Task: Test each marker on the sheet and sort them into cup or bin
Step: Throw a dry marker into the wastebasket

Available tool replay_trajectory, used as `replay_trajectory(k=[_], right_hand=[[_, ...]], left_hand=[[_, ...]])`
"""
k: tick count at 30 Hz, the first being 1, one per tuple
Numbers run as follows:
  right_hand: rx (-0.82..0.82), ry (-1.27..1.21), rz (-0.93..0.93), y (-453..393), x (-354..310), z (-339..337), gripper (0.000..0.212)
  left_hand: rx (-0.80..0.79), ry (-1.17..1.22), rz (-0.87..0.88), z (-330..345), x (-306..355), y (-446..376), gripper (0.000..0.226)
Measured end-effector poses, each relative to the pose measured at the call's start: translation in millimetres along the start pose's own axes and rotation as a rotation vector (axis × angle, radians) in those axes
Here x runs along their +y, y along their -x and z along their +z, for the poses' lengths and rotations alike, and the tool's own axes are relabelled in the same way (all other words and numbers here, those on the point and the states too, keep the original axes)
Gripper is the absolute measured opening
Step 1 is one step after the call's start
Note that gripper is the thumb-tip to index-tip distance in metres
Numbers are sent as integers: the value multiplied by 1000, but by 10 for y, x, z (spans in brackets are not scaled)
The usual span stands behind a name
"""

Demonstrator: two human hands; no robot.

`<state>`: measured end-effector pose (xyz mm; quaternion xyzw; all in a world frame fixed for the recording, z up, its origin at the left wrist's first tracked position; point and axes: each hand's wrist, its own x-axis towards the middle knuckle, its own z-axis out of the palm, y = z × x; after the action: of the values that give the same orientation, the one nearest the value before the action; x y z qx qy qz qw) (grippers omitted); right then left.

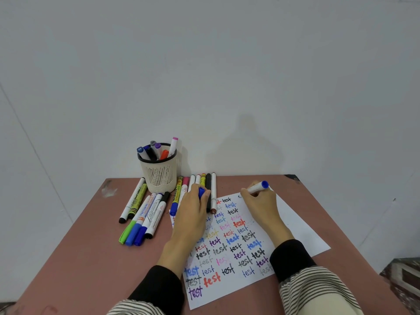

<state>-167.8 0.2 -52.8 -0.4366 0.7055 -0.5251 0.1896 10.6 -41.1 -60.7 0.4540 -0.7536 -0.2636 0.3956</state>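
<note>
Resting on pink table [91, 258] | sheet [295, 226] | white wall [204, 64] behind

Your white marker [256, 188] with the blue end tilts tip-down at the sheet's [295, 226] upper edge, its blue cap [201, 192] apart; the mesh cup [159, 172] holds several markers upright.

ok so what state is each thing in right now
white marker with blue end: uncapped, held in right hand, tip hidden
blue cap: off, gripped in left hand
white paper sheet: flat, mostly filled with "test" words
cream mesh cup: upright, holding markers
</note>
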Motion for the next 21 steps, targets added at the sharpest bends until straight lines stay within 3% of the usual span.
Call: replay_trajectory(k=[16,21], right_hand=[[-10,-58,44,-23,2,-10,20],[9,26,-19,-2,-3,6,18]], left_hand=[[-4,-3,-9,5,4,-4,19],[-6,12,-4,-3,12,4,18]])
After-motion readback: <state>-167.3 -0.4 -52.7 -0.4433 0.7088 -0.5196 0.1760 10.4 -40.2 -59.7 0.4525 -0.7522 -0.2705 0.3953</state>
